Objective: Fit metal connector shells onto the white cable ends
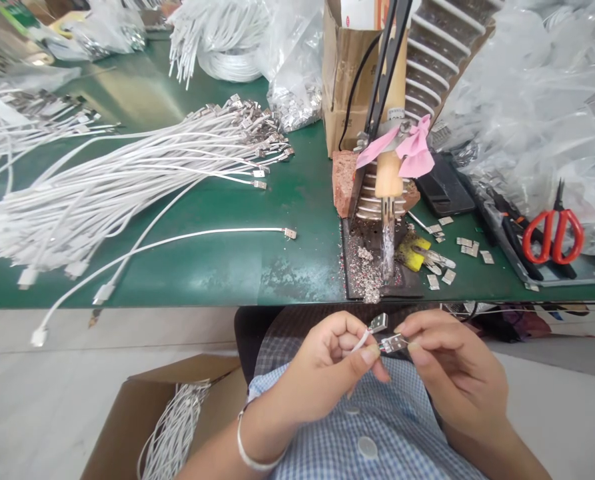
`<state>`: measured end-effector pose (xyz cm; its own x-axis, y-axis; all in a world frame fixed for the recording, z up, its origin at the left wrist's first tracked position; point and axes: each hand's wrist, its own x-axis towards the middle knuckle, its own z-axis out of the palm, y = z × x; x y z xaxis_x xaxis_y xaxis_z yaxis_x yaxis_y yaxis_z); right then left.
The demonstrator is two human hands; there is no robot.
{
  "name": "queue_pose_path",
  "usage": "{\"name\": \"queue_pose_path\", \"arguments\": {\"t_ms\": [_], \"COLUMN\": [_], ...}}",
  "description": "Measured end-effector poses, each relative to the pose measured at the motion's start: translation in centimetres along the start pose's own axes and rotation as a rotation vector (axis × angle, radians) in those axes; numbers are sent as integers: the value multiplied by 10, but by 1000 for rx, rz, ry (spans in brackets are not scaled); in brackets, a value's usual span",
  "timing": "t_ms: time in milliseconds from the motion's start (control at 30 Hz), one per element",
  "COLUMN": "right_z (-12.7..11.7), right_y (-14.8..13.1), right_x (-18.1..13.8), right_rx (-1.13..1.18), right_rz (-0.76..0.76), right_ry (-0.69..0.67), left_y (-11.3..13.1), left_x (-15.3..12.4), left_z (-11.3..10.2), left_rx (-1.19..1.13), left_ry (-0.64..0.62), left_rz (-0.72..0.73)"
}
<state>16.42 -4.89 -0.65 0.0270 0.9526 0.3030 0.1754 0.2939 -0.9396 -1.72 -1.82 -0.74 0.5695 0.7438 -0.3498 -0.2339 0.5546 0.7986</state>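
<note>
Below the table's front edge, over my lap, my left hand (322, 363) pinches the end of a thin white cable (361, 343) that carries a small metal connector shell (378, 323). My right hand (452, 363) pinches a second small metal connector piece (393, 343) against that cable end. Both hands touch at the fingertips. A soldering iron (388, 200) with a wooden handle hangs tip down in its stand on the green table (217, 267), just beyond my hands.
A large bundle of white cables (127, 180) lies across the table's left. One single cable (202, 235) lies apart. Red-handled scissors (552, 233) and loose metal shells (470, 248) sit at right. A cardboard box of cables (172, 427) stands by my left knee.
</note>
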Motion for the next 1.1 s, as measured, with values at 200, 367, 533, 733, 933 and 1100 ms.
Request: {"name": "queue_pose_path", "arguments": {"t_ms": [200, 367, 533, 733, 933, 1100], "right_z": [5, 0, -5, -6, -5, -4], "right_y": [-2, 4, 5, 7, 9, 6], "right_x": [-2, -4, 1, 1, 1, 1], "right_rx": [127, 70, -14, 5, 20, 35], "right_rz": [94, 64, -48, 3, 38, 94], "right_ry": [109, -41, -215, -236, -210, -153], "left_y": [-6, -6, -4, 0, 1, 1], "left_x": [-6, -7, -8, -10, -11, -9], "left_z": [-1, 2, 0, -2, -4, -7], "left_rx": [61, 173, 357, 536, 640, 641], "left_ry": [-89, -105, -133, -107, -99, -37], "left_rz": [-16, -50, -2, 87, 162, 296]}}
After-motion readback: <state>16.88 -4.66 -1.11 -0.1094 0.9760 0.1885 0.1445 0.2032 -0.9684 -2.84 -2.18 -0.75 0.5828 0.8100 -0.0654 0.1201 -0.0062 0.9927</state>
